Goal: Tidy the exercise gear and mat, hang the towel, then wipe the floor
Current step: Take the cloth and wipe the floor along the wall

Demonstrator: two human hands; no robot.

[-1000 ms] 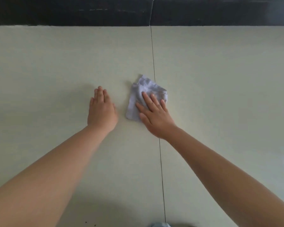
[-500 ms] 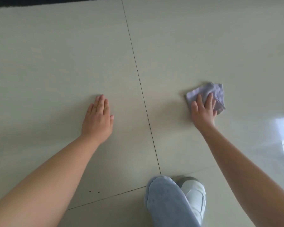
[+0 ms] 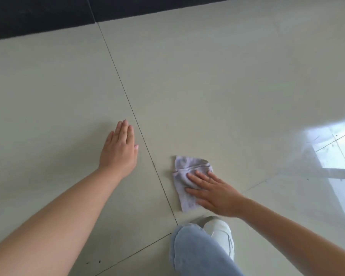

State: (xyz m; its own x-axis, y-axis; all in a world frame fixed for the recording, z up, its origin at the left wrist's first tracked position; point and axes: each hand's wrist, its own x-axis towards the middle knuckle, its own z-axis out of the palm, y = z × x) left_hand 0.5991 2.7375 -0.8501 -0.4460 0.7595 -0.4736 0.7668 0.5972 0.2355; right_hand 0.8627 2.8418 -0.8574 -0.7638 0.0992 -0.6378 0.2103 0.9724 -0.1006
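We see the cloth (image 3: 184, 183), a crumpled pale lilac rag, lying on the floor (image 3: 217, 86) just right of the long grout line (image 3: 127, 102) that runs from the top of the view down toward the knee. Its lower edge sits just above the spot where that line meets a crossing joint.

Our right hand (image 3: 217, 196) lies flat on the cloth, palm down, with 4 fingers straight and slightly spread, pointing left toward the grout line. The fingers press the right half of the rag onto the tile; nothing is pinched or curled round it. The left part of the cloth sticks out beyond the fingertips.

Our left hand (image 3: 120, 150) rests on the floor on the other side of the grout line, close to it and well apart from the cloth. Its fingers are straight and held together, the thumb out toward the line, and it holds nothing.

Below the cloth, right of the line's lower end, we see a knee in light blue jeans (image 3: 195, 253) and a white shoe (image 3: 220, 234) just beside it.

Far right of the cloth, a bright window reflection (image 3: 335, 156) shines on the glossy tile. At the top of the view, where the grout line begins, a dark strip (image 3: 38, 14) borders the pale floor.
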